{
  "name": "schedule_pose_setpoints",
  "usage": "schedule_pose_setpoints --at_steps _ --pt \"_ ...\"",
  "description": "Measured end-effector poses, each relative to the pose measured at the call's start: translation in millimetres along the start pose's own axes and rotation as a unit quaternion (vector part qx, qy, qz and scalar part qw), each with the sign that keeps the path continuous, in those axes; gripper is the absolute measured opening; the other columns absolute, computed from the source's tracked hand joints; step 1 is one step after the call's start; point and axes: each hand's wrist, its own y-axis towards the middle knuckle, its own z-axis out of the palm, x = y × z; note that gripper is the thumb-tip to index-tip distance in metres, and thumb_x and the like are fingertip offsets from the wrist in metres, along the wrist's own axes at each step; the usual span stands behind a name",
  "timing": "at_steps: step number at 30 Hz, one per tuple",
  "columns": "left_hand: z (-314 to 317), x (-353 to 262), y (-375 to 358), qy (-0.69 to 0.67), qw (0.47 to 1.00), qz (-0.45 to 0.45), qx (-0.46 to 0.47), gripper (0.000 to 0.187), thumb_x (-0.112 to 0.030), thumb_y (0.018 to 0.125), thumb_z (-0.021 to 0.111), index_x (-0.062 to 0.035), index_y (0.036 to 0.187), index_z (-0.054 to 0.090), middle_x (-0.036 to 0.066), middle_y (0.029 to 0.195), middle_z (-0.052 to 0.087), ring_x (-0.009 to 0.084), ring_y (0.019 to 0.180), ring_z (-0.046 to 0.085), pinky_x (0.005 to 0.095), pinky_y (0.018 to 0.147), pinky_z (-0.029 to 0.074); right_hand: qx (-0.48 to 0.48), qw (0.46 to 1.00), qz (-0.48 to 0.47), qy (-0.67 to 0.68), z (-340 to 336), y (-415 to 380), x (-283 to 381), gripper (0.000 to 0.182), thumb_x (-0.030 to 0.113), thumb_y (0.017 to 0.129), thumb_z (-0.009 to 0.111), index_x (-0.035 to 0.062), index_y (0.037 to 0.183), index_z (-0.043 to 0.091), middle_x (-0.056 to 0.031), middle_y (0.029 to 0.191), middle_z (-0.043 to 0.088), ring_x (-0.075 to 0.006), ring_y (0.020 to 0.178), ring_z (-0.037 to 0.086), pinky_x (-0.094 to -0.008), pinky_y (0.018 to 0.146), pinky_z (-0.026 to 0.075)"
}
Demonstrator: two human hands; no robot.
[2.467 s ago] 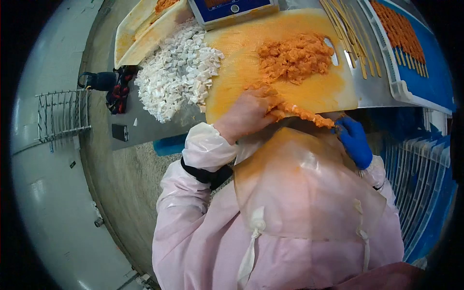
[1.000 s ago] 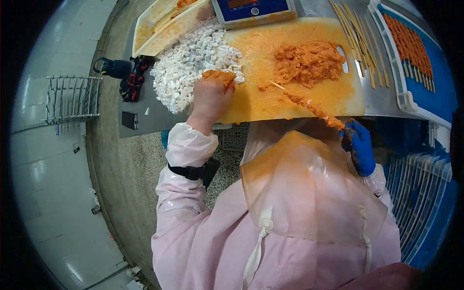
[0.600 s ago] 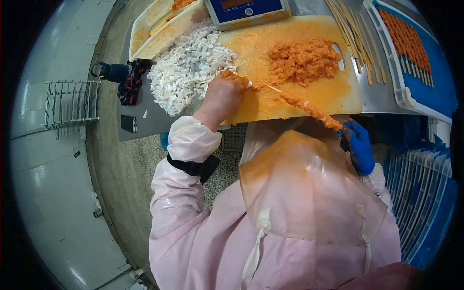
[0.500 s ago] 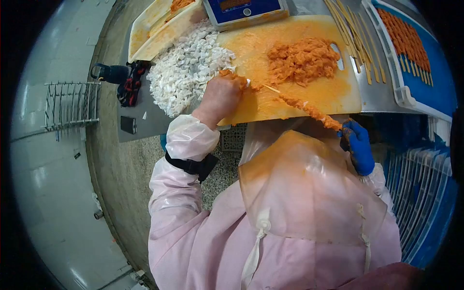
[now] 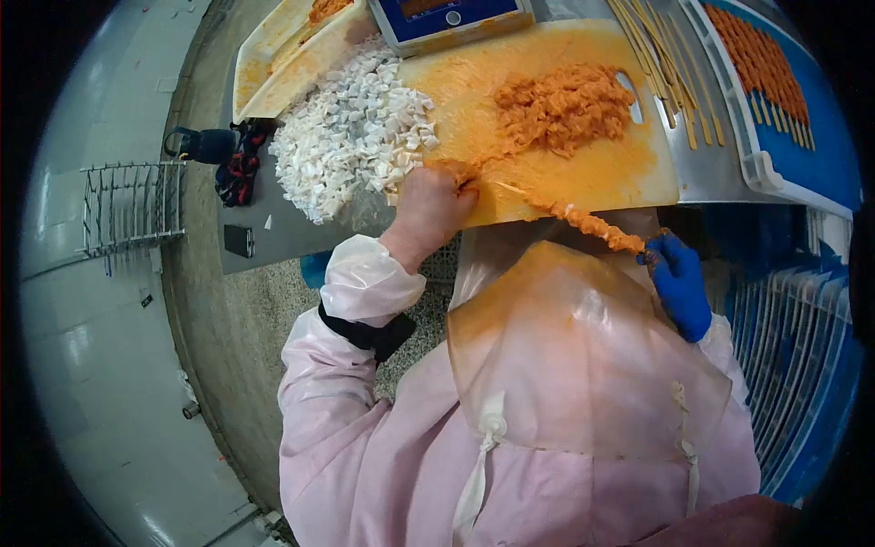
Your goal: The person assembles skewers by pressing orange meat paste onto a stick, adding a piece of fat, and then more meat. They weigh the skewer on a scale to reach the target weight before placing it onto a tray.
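Note:
My left hand [image 5: 436,202], bare and smeared with orange, is closed at the front left edge of the orange-stained cutting board [image 5: 652,169]; what its fingers hold is hidden. To its right, my right hand [image 5: 679,284] in a blue glove grips the near end of a skewer of orange meat [image 5: 597,227]. The skewer slants up left over the board's front edge, its bare tip close to my left fingers. A heap of orange meat [image 5: 565,108] lies on the board. Beside the board, left, is a pile of white pieces [image 5: 351,137].
Bare sticks [image 5: 674,77] lie right of the board, beside a blue-lined tray [image 5: 761,173] with several finished skewers [image 5: 756,68]. A scale [image 5: 451,25] stands behind the board. Back left are a stained container [image 5: 260,77] and a dark bottle [image 5: 208,146].
My left hand has moved slightly down and right, nearer the skewer tip, and the white piece at its fingertips no longer shows. My right hand still grips the skewer.

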Motion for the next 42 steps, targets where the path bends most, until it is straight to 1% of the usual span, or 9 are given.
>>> schedule_pose_setpoints --at_steps 4,6,9,16,28,30,37,40,42 --pt "3.4 -12.5 -0.1 -0.092 0.994 -0.054 0.015 0.017 -0.009 0.076 0.063 -0.0028 0.09 0.07 0.015 0.078 0.068 0.0245 0.068 0.066 0.0316 0.063 0.052 0.006 0.999 0.016 -0.031 -0.9 -6.3 3.2 0.01 0.008 0.085 0.055 -0.0012 0.087 0.06 -0.0131 0.078 0.063 -0.0156 0.07 0.058 -0.0297 0.063 0.045" --pt "9.6 -10.4 -1.0 -0.178 0.976 -0.122 0.022 0.019 -0.007 0.076 0.063 -0.0006 0.093 0.069 0.012 0.081 0.069 0.0147 0.069 0.065 0.0278 0.063 0.051 -0.002 0.998 -0.007 -0.061 -0.4 -7.7 6.0 0.012 0.009 0.086 0.056 -0.002 0.088 0.061 -0.0164 0.079 0.063 -0.0197 0.07 0.061 -0.0314 0.063 0.046" --pt "8.0 -10.6 -0.5 -0.227 0.964 -0.135 0.028 0.019 -0.005 0.076 0.063 0.0015 0.093 0.069 0.008 0.079 0.069 0.0103 0.07 0.062 0.0258 0.063 0.05 0.006 0.998 -0.009 -0.056 -0.3 -6.8 10.8 0.014 0.01 0.085 0.057 -0.0021 0.089 0.061 -0.017 0.08 0.063 -0.0231 0.07 0.062 -0.0328 0.064 0.046" --pt "7.8 -12.9 -1.1 -0.199 0.969 -0.143 0.026 0.019 -0.007 0.077 0.063 0.0011 0.093 0.069 0.007 0.079 0.069 0.0092 0.07 0.061 0.0249 0.064 0.049 0.002 0.998 -0.006 -0.057 1.9 -7.0 10.2 0.015 0.012 0.085 0.057 -0.0014 0.089 0.061 -0.0192 0.081 0.063 -0.029 0.071 0.062 -0.0348 0.063 0.046" --pt "14.1 -25.6 -9.9 -0.124 0.987 -0.091 -0.045 0.018 -0.012 0.075 0.065 -0.0016 0.089 0.07 0.017 0.076 0.067 0.0249 0.065 0.066 0.0319 0.061 0.051 0.019 0.987 -0.01 -0.157 2.0 -1.7 44.7 0.014 0.011 0.082 0.058 -0.0005 0.089 0.063 -0.0215 0.075 0.061 -0.0344 0.062 0.06 -0.0384 0.055 0.044" --pt "19.1 -22.1 -11.5 -0.098 0.991 -0.038 -0.083 0.017 -0.011 0.074 0.065 -0.0018 0.088 0.069 0.017 0.077 0.066 0.0287 0.067 0.065 0.0339 0.06 0.05 0.006 0.984 -0.064 -0.163 6.1 1.6 42.2 0.014 0.011 0.081 0.057 -0.0002 0.089 0.063 -0.022 0.075 0.06 -0.0352 0.063 0.06 -0.0388 0.054 0.044" --pt "19.5 -21.8 -13.8 -0.083 0.992 -0.036 -0.089 0.016 -0.006 0.073 0.063 -0.0027 0.087 0.068 0.017 0.075 0.065 0.0335 0.067 0.063 0.038 0.06 0.05 0.025 0.99 -0.026 -0.133 16.4 7.8 38.4 0.016 0.011 0.081 0.058 -0.0005 0.091 0.062 -0.0215 0.074 0.06 -0.0364 0.063 0.06 -0.0391 0.056 0.045" --pt "19.1 -20.5 -13.2 -0.09 0.992 -0.029 -0.088 0.016 -0.007 0.073 0.062 -0.0028 0.088 0.068 0.017 0.075 0.065 0.0337 0.067 0.063 0.0385 0.06 0.05 0.014 0.982 -0.095 -0.163 24.3 11.6 37.2 0.015 0.011 0.082 0.058 -0.0007 0.09 0.062 -0.0216 0.072 0.059 -0.0362 0.061 0.059 -0.0388 0.054 0.044" --pt "17.6 -19.9 -13.7 -0.097 0.992 -0.03 -0.082 0.016 -0.007 0.074 0.062 -0.0027 0.088 0.068 0.018 0.075 0.065 0.0342 0.068 0.063 0.039 0.061 0.05 0.04 0.987 -0.055 -0.148 27.4 14.3 41.8 0.013 0.011 0.082 0.057 -0.001 0.086 0.061 -0.0221 0.071 0.057 -0.0359 0.061 0.058 -0.0393 0.054 0.043"
